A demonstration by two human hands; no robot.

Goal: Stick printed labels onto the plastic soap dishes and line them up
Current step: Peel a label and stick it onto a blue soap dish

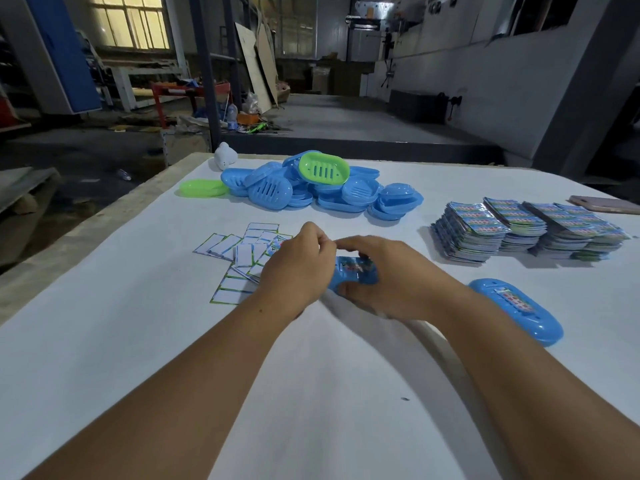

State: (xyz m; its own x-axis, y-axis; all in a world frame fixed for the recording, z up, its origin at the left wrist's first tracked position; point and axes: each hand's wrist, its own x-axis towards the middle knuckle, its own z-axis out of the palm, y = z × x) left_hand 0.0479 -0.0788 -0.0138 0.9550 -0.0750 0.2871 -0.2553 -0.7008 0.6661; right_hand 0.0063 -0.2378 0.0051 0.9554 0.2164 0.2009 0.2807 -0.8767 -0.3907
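A wide table (138,341) covered in white sheeting fills the near half of a dim workshop, with a lit window (130,22) at the far left, leaning boards (256,67) and floor clutter beyond. At the far edge of the table sits a heap of blue soap dishes (311,192) topped by one green dish (323,168), with a green lid (204,188) lying flat just beside it. To the right stand stacks of printed labels (526,230), and a pink phone (606,204) lies past them. White backing slips (239,254) are scattered left of centre. One finished blue dish (516,315), its colourful label on top, rests alone near the right edge. The blue soap dish (353,275) being worked on is in the middle of the table, a printed label across its upper face. The right hand (388,282) curls round it from the right side, thumb underneath, fingers over the top. The left hand (298,268) hovers at its left end with fingers bent and thumb and forefinger pinched together at the dish's top edge; what they pinch is too small to tell.
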